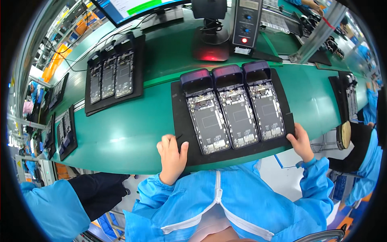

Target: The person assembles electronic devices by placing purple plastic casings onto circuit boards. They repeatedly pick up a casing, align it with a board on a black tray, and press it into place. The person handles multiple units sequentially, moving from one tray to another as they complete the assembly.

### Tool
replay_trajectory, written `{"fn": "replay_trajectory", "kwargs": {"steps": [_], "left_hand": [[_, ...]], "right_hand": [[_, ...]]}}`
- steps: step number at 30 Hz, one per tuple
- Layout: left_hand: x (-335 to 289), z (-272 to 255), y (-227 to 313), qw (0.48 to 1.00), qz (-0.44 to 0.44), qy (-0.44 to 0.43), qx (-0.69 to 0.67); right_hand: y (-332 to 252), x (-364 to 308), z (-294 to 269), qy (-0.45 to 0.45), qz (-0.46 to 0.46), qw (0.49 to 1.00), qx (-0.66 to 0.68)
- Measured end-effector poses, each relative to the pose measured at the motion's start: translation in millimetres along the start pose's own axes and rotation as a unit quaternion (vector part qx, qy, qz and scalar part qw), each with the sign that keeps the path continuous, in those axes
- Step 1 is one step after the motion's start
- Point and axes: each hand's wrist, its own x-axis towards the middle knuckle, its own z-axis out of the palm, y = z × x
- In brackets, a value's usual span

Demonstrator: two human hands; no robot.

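Observation:
A black foam tray (182, 117) lies on the green bench before me. On it three handheld devices stand side by side, the left one (209, 123), the middle one (238, 119) and the right one (267, 113). Their circuit boards are exposed, and dark hooded housings form their far ends. My left hand (172, 158) is closed at the tray's near left edge, its thumb lying over the top. At the opposite edge my right hand (301, 142) grips the near right corner between thumb and fingers. The undersides of both grips are hidden.
Another black tray (139, 64) with three similar devices sits at the back left. Behind my tray are a scanner on a stand (210, 44), a grey control box (246, 24) and a monitor (133, 8). More trays lie left and right; co-workers sit on both sides.

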Motion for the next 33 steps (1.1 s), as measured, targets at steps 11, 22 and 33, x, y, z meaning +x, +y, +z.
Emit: {"fn": "replay_trajectory", "kwargs": {"steps": [11, 22, 33], "left_hand": [[43, -15, 26, 0.905, 0.013, -0.027, -0.424], [88, 13, 47, 0.713, -0.15, -0.248, -0.638], [90, 18, 24, 0.565, -0.118, -0.236, -0.782]], "right_hand": [[-57, 46, 34, 0.033, -0.019, 0.993, -0.11], [-88, 116, -5, 0.018, 0.019, 0.993, -0.116], [-94, 264, -7, 0.323, -0.012, 0.906, 0.273]]}}
